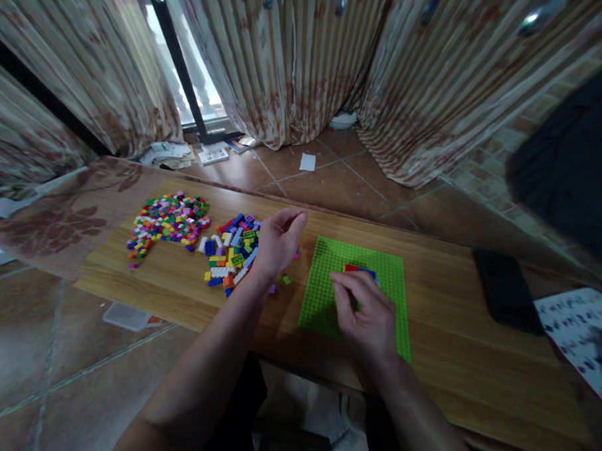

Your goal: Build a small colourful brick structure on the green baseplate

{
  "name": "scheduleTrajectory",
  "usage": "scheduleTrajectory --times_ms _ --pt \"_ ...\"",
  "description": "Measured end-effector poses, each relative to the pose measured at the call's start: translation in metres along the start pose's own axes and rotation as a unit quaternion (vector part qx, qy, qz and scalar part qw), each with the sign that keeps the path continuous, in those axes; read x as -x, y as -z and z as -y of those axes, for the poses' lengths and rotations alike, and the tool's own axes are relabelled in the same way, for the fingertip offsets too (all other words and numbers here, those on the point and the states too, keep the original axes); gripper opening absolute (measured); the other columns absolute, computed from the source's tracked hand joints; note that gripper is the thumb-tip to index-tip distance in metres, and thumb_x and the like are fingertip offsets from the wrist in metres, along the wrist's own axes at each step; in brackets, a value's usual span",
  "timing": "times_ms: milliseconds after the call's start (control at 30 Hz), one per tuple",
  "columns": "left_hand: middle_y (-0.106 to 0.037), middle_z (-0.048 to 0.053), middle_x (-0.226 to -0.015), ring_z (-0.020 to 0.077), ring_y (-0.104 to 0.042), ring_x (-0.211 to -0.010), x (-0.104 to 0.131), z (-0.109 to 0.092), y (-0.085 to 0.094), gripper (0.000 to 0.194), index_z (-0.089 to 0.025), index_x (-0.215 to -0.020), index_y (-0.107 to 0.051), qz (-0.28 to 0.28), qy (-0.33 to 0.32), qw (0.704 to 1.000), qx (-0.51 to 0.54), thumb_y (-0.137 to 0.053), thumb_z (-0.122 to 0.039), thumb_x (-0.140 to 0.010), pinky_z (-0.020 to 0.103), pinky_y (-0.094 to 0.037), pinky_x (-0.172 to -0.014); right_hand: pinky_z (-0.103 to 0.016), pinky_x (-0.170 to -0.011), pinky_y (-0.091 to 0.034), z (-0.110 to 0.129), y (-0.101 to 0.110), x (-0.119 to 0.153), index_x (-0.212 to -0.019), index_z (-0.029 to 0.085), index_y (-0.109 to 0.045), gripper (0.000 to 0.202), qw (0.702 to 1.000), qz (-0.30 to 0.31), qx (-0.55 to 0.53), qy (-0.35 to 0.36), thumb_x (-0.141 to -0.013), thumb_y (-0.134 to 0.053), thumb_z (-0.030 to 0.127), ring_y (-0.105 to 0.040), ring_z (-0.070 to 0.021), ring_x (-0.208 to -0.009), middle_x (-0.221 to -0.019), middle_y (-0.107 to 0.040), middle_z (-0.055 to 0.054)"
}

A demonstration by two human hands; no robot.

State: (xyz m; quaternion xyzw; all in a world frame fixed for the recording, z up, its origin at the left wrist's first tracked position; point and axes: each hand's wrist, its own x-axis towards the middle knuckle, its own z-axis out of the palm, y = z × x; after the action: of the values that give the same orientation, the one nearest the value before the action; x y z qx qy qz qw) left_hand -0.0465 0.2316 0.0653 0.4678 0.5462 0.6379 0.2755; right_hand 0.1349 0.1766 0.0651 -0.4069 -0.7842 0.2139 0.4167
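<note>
My left hand [280,243] is raised over the right side of a pile of mixed toy building bricks [223,262]. Its fingers are curled together, and whatever they may hold is hidden. Above a green studded baseplate [323,280] hovers my right hand [369,315], thumb and forefinger pinched together. I cannot make out anything between those fingertips. Just beyond them, a red brick [351,268] and a blue brick [369,272] sit on the plate, partly covered by the hand. A small lime-green brick [286,279] lies loose between pile and plate.
A second heap of small colourful bricks [169,221] covers the left of the wooden table [442,291]. At the right end lie a dark phone-like object [506,291] and a printed sheet [580,331]. A clear plastic container [126,316] is on the floor.
</note>
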Motion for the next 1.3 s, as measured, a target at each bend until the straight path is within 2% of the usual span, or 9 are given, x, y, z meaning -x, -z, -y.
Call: scheduleTrajectory --times_ms 100,200,333,600,833,967,1100,1233,1300 --pt "-0.065 -0.001 -0.069 0.0102 -0.058 -0.066 -0.007 -0.001 0.010 0.020 -0.015 -0.079 -0.068 -0.042 0.013 0.999 0.027 -0.062 -0.034 -0.080 0.022 -0.047 -0.065 -0.032 -0.074 -0.051 0.007 -0.020 0.011 -0.103 0.023 -0.065 0.025 0.993 0.097 -0.019 0.058 -0.092 -0.044 0.017 -0.062 -0.0172 -0.084 -0.091 -0.065 -0.005" --pt "-0.065 0.000 -0.070 0.0099 -0.058 -0.065 -0.008 -0.004 0.015 0.018 -0.016 -0.078 -0.068 -0.055 0.024 0.998 0.036 -0.062 -0.032 -0.079 0.022 -0.047 -0.065 -0.033 -0.075 -0.052 0.012 -0.034 0.016 -0.106 0.019 -0.065 0.026 0.986 0.142 -0.015 0.087 -0.093 -0.042 0.016 -0.061 -0.0186 -0.087 -0.093 -0.065 -0.007" --pt "-0.065 -0.001 -0.071 0.0097 -0.059 -0.066 -0.007 -0.004 0.018 0.015 -0.016 -0.079 -0.068 -0.050 0.032 0.996 0.064 -0.064 -0.030 -0.077 0.022 -0.048 -0.066 -0.038 -0.080 -0.050 0.018 -0.049 0.016 -0.110 0.020 -0.064 0.026 0.985 0.141 0.029 0.098 -0.093 -0.044 0.017 -0.058 -0.0217 -0.093 -0.098 -0.063 -0.008" --pt "-0.066 -0.001 -0.069 0.0100 -0.059 -0.065 -0.005 0.001 0.016 0.011 -0.015 -0.078 -0.068 -0.044 0.030 0.997 0.063 -0.064 -0.025 -0.076 0.023 -0.048 -0.066 -0.041 -0.079 -0.045 0.022 -0.075 0.009 -0.109 0.017 -0.063 0.025 0.981 0.138 0.107 0.090 -0.090 -0.049 0.023 -0.052 -0.0252 -0.091 -0.100 -0.060 -0.011" --pt "-0.068 0.000 -0.071 0.0114 -0.060 -0.068 -0.003 0.002 0.015 0.013 -0.014 -0.079 -0.069 -0.041 0.031 0.997 0.056 -0.065 -0.025 -0.074 0.023 -0.048 -0.067 -0.040 -0.077 -0.045 0.023 -0.082 0.013 -0.090 0.017 -0.064 0.016 0.980 0.137 0.119 0.085 -0.090 -0.050 0.024 -0.052 -0.0241 -0.087 -0.094 -0.061 -0.010" --pt "-0.068 0.001 -0.072 0.0116 -0.061 -0.069 -0.002 0.000 0.014 0.013 -0.014 -0.078 -0.069 -0.031 0.036 0.998 0.043 -0.064 -0.025 -0.075 0.022 -0.048 -0.066 -0.034 -0.077 -0.048 0.022 -0.070 0.010 -0.098 0.017 -0.062 0.017 0.991 0.120 0.027 0.055 -0.092 -0.046 0.020 -0.058 -0.0196 -0.084 -0.092 -0.064 -0.008" --pt "-0.068 0.001 -0.075 0.0119 -0.060 -0.070 0.003 -0.002 0.010 0.014 -0.014 -0.080 -0.069 -0.002 0.036 0.999 0.009 -0.061 -0.025 -0.078 0.022 -0.047 -0.066 -0.029 -0.075 -0.049 0.015 -0.038 -0.001 -0.101 0.019 -0.062 0.018 0.997 0.070 -0.001 -0.018 -0.090 -0.048 0.020 -0.061 -0.0161 -0.081 -0.089 -0.065 -0.004" --pt "-0.068 0.002 -0.077 0.0124 -0.061 -0.070 0.011 -0.002 0.003 0.016 -0.014 -0.087 -0.069 0.073 0.014 0.997 -0.038 -0.058 -0.025 -0.081 0.023 -0.048 -0.066 -0.028 -0.070 -0.049 -0.001 0.000 -0.009 -0.098 0.022 -0.065 0.016 0.996 0.010 0.015 -0.086 -0.087 -0.055 0.027 -0.061 -0.0144 -0.075 -0.086 -0.064 -0.001" --pt "-0.069 0.002 -0.080 0.0129 -0.062 -0.071 0.016 -0.004 -0.003 0.016 -0.014 -0.088 -0.068 0.123 -0.004 0.991 -0.060 -0.057 -0.024 -0.082 0.024 -0.049 -0.068 -0.028 -0.067 -0.049 -0.011 0.013 -0.009 -0.096 0.022 -0.067 0.016 0.994 0.001 0.024 -0.107 -0.085 -0.058 0.030 -0.061 -0.0146 -0.074 -0.085 -0.064 -0.001"
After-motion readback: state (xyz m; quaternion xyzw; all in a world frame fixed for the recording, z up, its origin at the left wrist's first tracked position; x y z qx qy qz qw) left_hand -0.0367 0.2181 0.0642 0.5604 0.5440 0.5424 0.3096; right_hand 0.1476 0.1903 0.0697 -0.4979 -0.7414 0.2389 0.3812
